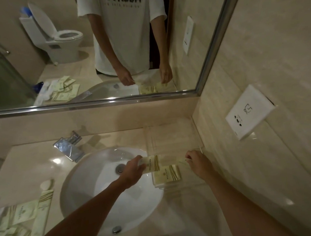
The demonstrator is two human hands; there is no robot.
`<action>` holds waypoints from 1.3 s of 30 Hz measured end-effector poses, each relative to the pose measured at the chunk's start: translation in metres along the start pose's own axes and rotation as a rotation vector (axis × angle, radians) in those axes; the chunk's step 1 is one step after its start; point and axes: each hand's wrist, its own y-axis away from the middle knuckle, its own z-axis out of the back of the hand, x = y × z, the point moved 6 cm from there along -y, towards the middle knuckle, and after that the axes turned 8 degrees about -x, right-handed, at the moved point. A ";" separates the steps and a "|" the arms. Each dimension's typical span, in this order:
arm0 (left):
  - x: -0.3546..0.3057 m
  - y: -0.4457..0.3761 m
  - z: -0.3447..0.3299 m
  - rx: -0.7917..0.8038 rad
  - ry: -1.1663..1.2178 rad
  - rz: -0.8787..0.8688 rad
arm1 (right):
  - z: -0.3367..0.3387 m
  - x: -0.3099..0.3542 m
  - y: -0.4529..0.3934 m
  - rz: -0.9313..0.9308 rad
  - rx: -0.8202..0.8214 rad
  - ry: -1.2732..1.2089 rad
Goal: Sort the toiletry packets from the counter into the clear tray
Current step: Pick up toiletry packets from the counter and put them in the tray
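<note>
Nearest, at the lower left of the tabletop (pixel 28 159), a heap of pale green toiletry packets (pixel 22 218) lies beside the white sink (pixel 86 183) — flat sachets and one long narrow sleeve, overlapping one another. A small round white soap (pixel 45 184) sits just beyond the heap.

Both forearms reach forward over the basin. The left hand (pixel 133 168) has its fingers curled round one end of a long packet (pixel 154 163) with gold stripes, holding it crosswise at the near end of the clear tray (pixel 171 135). The right hand (pixel 195 160) pinches something thin at the tray's right edge; whether that is the packet's other end or the tray's rim cannot be told. Another striped packet (pixel 168 174) lies flat in the tray's near end, just below the held one.

The tray stands to the right of the sink, against the side wall. Further back, the chrome tap (pixel 70 146) is wrapped in clear film, and behind it the mirror (pixel 94 49) spans the wall — a white socket plate (pixel 249 112) is on the right.
</note>
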 end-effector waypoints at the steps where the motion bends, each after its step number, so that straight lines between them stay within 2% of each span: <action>1: -0.003 0.000 -0.001 -0.003 -0.014 -0.010 | 0.000 -0.002 0.001 0.010 -0.034 0.021; 5: -0.006 -0.001 -0.008 0.000 -0.035 -0.020 | -0.007 -0.008 0.010 0.019 -0.083 0.111; 14: -0.007 -0.008 -0.021 0.053 0.005 -0.017 | -0.045 -0.039 0.020 0.086 0.170 0.124; 22: -0.007 -0.013 -0.034 0.086 0.105 -0.021 | -0.043 -0.040 0.011 0.064 0.130 0.018; 31: -0.009 -0.023 -0.043 0.093 0.150 -0.044 | -0.045 -0.031 0.009 0.075 0.217 0.079; 35: -0.014 -0.029 -0.053 0.107 0.194 -0.020 | -0.032 -0.034 0.006 -0.010 0.141 0.012; 39: -0.033 -0.036 -0.069 0.165 0.258 -0.015 | -0.004 -0.044 -0.001 -0.169 -0.032 0.014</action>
